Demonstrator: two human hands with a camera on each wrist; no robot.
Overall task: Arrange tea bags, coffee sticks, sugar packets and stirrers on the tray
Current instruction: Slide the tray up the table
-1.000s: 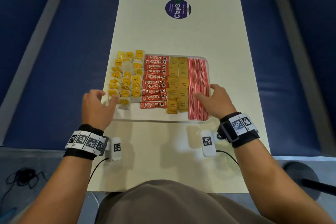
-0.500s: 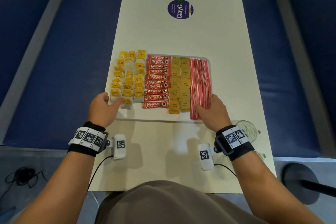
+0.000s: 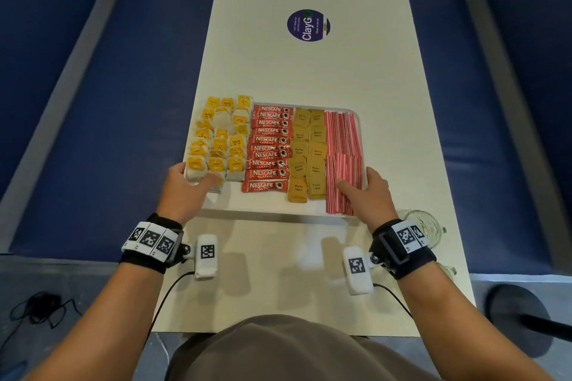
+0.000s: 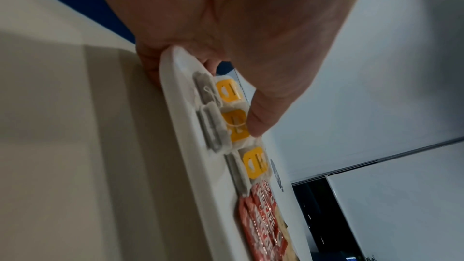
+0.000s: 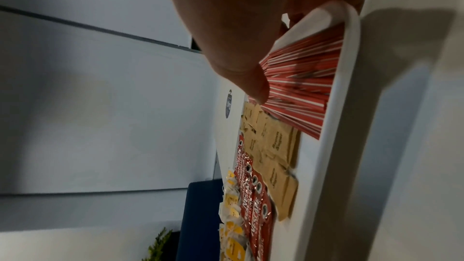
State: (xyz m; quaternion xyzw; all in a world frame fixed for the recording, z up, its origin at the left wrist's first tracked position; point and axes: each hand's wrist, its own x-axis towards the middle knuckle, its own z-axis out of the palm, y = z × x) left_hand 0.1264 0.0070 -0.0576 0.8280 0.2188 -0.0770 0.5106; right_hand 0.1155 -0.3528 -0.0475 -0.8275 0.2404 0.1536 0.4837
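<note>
The white tray (image 3: 272,209) is held by both near corners, and its near edge casts a shadow on the table. It holds yellow-tagged tea bags (image 3: 221,136) on the left, then red coffee sticks (image 3: 267,148), brown sugar packets (image 3: 306,158) and red-striped stirrers (image 3: 343,148). My left hand (image 3: 188,187) grips the left near corner, its thumb (image 4: 261,118) lying on the tea bags (image 4: 231,90) and its fingers curled under the rim (image 4: 175,106). At the right near corner my right hand (image 3: 365,193) grips the rim (image 5: 346,86), thumb on the stirrers (image 5: 301,86).
A clear glass cup (image 3: 421,226) stands on the table just right of my right wrist. A round purple sticker (image 3: 308,25) marks the far table top. Blue benches (image 3: 93,102) run along both long sides of the narrow table.
Both hands have slid a little nearer along the tray's sides to its near corners. The tray stays in about the same place on the table.
</note>
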